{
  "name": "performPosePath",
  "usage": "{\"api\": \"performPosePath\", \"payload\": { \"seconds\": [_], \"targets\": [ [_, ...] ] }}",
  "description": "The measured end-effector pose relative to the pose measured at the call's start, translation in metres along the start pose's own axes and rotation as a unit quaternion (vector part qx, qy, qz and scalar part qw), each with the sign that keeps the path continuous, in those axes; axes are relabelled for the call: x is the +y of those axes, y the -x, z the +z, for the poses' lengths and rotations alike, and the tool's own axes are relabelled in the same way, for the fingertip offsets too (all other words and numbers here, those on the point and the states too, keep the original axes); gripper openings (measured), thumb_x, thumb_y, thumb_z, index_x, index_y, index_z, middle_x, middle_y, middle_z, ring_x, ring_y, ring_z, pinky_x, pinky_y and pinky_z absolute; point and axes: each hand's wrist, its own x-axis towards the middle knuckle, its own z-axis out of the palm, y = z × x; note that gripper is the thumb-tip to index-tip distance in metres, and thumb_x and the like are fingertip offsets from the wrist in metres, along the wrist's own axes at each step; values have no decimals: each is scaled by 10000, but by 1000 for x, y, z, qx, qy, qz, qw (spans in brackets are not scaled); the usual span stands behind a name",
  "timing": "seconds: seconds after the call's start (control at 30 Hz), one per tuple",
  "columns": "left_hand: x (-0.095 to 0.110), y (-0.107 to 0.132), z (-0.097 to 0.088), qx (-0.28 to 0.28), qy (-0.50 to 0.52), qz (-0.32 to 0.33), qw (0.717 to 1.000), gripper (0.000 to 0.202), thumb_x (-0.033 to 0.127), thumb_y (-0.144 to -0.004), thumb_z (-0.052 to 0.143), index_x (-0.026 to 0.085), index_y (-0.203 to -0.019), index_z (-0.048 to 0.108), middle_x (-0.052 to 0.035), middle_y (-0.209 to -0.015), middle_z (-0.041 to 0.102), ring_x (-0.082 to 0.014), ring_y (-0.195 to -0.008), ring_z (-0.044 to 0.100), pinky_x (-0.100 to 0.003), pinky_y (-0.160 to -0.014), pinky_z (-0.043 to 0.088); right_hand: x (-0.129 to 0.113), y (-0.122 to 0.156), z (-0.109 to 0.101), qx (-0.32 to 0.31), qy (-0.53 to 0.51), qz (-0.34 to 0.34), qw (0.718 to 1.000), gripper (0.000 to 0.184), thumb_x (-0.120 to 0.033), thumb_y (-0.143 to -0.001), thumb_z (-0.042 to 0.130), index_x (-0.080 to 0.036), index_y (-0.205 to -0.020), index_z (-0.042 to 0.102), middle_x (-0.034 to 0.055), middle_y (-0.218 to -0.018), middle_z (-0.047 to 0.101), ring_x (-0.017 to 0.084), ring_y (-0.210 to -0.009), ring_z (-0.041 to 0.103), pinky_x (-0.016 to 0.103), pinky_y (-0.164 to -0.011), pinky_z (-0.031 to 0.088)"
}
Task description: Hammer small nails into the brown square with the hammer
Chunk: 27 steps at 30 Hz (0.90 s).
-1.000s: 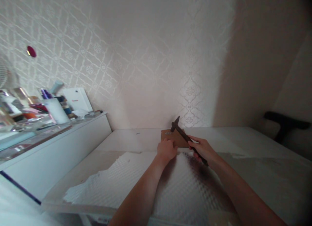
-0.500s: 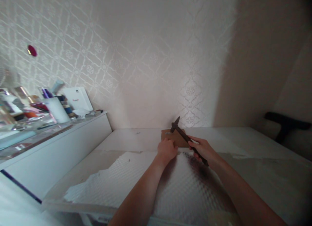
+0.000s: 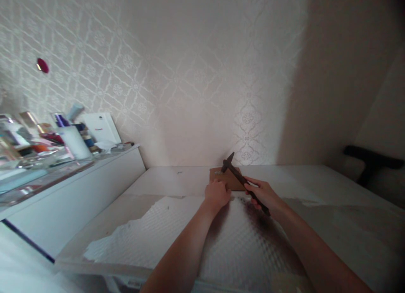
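My right hand (image 3: 261, 192) is wrapped round the dark handle of a hammer (image 3: 238, 176). The hammer slants up to the left, its head over a flat brown board (image 3: 233, 184), close to several small shiny bits (image 3: 218, 173) too small to name. My left hand (image 3: 217, 192) presses on the near left part of the board with curled fingers, whose tips are partly hidden. Under my forearms lies a sheet of white quilted, torn-edged covering (image 3: 177, 217).
The pale table (image 3: 164, 179) meets a patterned wall (image 3: 202, 95). At left a white cabinet (image 3: 104, 179) carries many bottles, a white cylinder (image 3: 76, 142) and a white box (image 3: 101, 128). A dark T-shaped object (image 3: 370, 158) stands at the right.
The hammer and my right hand have hardly shifted; the head sits almost in the same spot over the board. My left hand stays in place.
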Motion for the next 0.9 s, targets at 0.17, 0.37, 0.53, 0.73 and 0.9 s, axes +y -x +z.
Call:
{"api": "performPosePath", "payload": {
  "seconds": [0.17,0.37,0.53,0.73,0.9],
  "targets": [
    [1,1,-2,0,2,0,1000,329,350,-851,437,208,-1098,599,-91,-1138,588,-223,-1069,540,-317,-905,434,-2,2,1,3,-1,-2,1000,445,-169,-843,479,-167,-1288,484,-52,-582,481,32,-292,365,156,-249,247],
    [0,-1,2,2,-3,3,1000,329,361,-860,428,209,-1101,594,-93,-1138,588,-222,-1066,543,-314,-904,432,-1,1,1,3,4,-2,1000,440,-170,-843,481,-180,-1283,492,-53,-578,480,30,-296,371,150,-254,247],
    [-1,-2,4,6,1,7,1000,339,351,-855,426,206,-1112,593,-98,-1140,587,-229,-1062,544,-325,-896,437,0,0,1,2,4,-2,1000,445,-170,-844,480,-172,-1290,482,-54,-582,472,32,-299,366,152,-250,249],
    [0,-1,2,5,-5,6,1000,334,354,-853,435,221,-1115,593,-83,-1138,590,-221,-1076,533,-315,-906,430,-3,2,1,9,4,4,1000,452,-163,-846,475,-170,-1297,471,-57,-579,477,34,-295,361,160,-251,252],
    [1,0,0,1,-4,4,1000,321,352,-860,420,211,-1081,605,-93,-1115,596,-223,-1049,548,-318,-887,442,-3,2,1,7,-1,3,1000,444,-174,-841,487,-188,-1284,489,-55,-581,482,32,-303,369,156,-260,254]
  ]
}}
